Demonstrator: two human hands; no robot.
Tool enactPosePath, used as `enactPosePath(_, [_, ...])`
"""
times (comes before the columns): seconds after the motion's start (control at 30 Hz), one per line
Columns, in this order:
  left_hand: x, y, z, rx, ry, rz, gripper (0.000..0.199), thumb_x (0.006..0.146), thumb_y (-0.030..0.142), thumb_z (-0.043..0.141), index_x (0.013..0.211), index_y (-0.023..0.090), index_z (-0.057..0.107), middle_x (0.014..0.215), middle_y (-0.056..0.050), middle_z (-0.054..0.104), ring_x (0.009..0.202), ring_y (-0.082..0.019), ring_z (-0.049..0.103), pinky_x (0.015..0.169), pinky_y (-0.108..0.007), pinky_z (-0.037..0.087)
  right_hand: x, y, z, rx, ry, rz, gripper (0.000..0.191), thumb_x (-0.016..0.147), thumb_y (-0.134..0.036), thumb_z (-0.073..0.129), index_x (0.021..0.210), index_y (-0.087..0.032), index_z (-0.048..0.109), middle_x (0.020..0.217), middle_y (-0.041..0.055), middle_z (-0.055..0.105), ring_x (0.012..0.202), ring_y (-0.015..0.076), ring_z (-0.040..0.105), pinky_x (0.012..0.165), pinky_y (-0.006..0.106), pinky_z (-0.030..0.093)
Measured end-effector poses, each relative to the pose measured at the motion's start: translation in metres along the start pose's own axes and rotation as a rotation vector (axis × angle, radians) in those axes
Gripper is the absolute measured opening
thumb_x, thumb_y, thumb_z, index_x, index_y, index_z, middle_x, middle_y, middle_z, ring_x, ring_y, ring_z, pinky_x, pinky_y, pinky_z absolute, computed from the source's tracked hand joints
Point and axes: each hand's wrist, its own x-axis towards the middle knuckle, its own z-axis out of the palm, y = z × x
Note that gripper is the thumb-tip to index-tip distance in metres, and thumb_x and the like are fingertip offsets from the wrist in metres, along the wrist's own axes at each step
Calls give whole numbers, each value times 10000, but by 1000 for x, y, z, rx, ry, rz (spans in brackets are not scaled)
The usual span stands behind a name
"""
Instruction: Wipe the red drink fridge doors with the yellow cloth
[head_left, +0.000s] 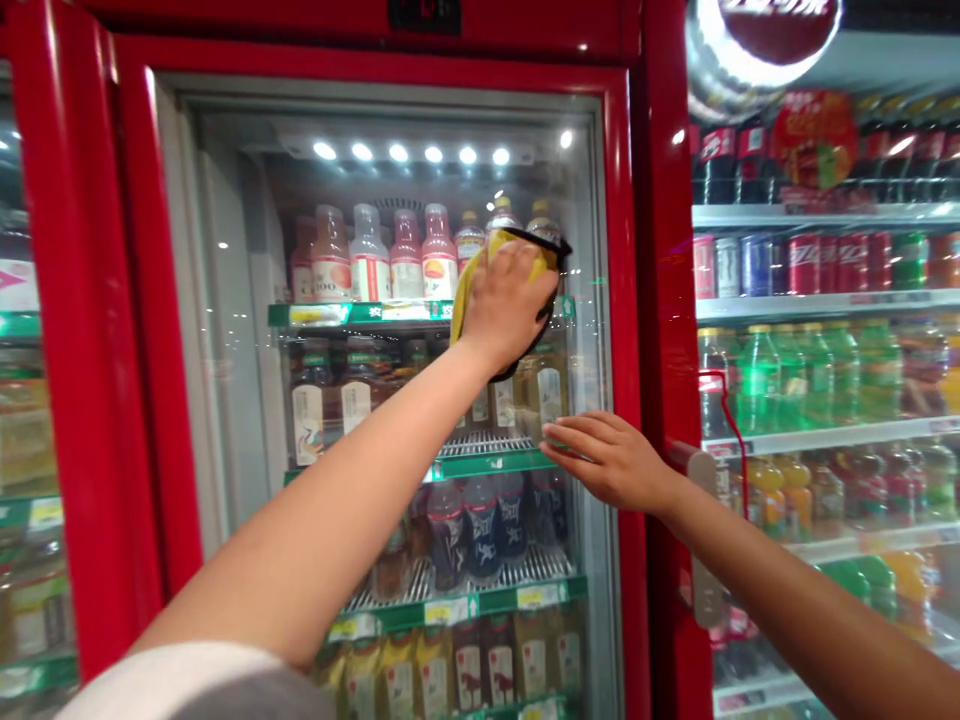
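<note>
My left hand [504,305] presses a yellow cloth with a black edge [463,300] against the glass door [225,400] of a red drinks fridge. The cloth is bunched under the palm and fingers, so part of it is hidden. Lower and to the right, my right hand [606,462] has its fingers stretched out at the right side of the same door, with nothing in it. Behind the glass, pink and white bottles [405,255] stand on the upper shelf, partly covered by the cloth and hand.
The red door frame [622,300] surrounds the glass. At right stands another fridge with cola cans [832,263] and green bottles [761,370] on its shelves. A grey handle [705,540] sits beside my right forearm. Another red-framed fridge [82,300] is at left.
</note>
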Motion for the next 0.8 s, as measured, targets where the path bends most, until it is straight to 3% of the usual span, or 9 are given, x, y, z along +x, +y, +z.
enactPosePath(0.07, [-4, 0, -2, -6, -111, 190, 394, 952, 280, 531, 1344, 280, 577, 1475, -58, 553, 1442, -294, 410, 1231, -524, 293, -2, 1, -6, -2, -14, -37, 244, 1010, -188, 551, 1185, -240, 714, 1258, 41, 750, 1146, 169, 680, 980, 342, 533])
enactPosePath(0.13, [-6, -5, -6, 1, -146, 249, 356, 967, 289, 512, 1312, 288, 599, 1467, -50, 561, 1427, -281, 430, 1223, -509, 308, -5, 3, -13, -6, -23, -67, 219, 1020, -200, 547, 1150, -225, 722, 1246, 34, 756, 1135, 165, 684, 989, 335, 532])
enactPosePath(0.23, [2, -11, -7, 21, -61, 67, 361, 974, 309, 503, 1317, 260, 604, 1470, -92, 548, 1425, -321, 419, 1196, -535, 327, -7, 9, -20, -9, 2, -72, 216, 1020, -183, 539, 1127, -201, 726, 1228, 38, 763, 1113, 173, 691, 968, 333, 535])
enactPosePath(0.33, [15, -3, 0, 33, -12, -66, 367, 971, 313, 503, 1309, 222, 614, 1491, -126, 518, 1427, -357, 402, 1177, -563, 333, -11, 12, -21, -4, 15, -39, 226, 1005, -164, 551, 1150, -198, 722, 1225, 55, 762, 1107, 184, 690, 947, 346, 535])
enactPosePath(0.4, [17, 7, 3, 41, -69, 17, 349, 966, 307, 511, 1284, 227, 631, 1494, -113, 519, 1421, -343, 414, 1170, -549, 345, -14, 12, -20, 4, 8, -32, 224, 1005, -171, 555, 1151, -206, 721, 1234, 56, 758, 1116, 186, 685, 953, 353, 530])
enactPosePath(0.53, [11, 12, 0, 35, -239, 423, 340, 953, 285, 545, 1278, 303, 642, 1439, -35, 589, 1395, -262, 456, 1168, -475, 359, -21, 11, -21, -2, -7, -95, 205, 1023, -194, 538, 1090, -217, 731, 1231, 32, 759, 1106, 169, 682, 979, 339, 522])
enactPosePath(0.6, [14, 8, -2, 21, -247, 531, 324, 957, 287, 556, 1265, 318, 654, 1397, -25, 624, 1371, -241, 480, 1163, -452, 362, -23, 13, -21, -13, -21, -103, 205, 1028, -200, 535, 1086, -225, 731, 1227, 24, 762, 1108, 162, 682, 984, 334, 519])
enactPosePath(0.8, [34, 14, 1, 81, -157, 419, 317, 973, 334, 547, 1259, 273, 669, 1401, -72, 615, 1329, -280, 515, 1116, -479, 402, -21, 19, -27, -33, -34, -47, 215, 1023, -195, 539, 1127, -219, 726, 1264, 41, 747, 1145, 181, 675, 989, 359, 515])
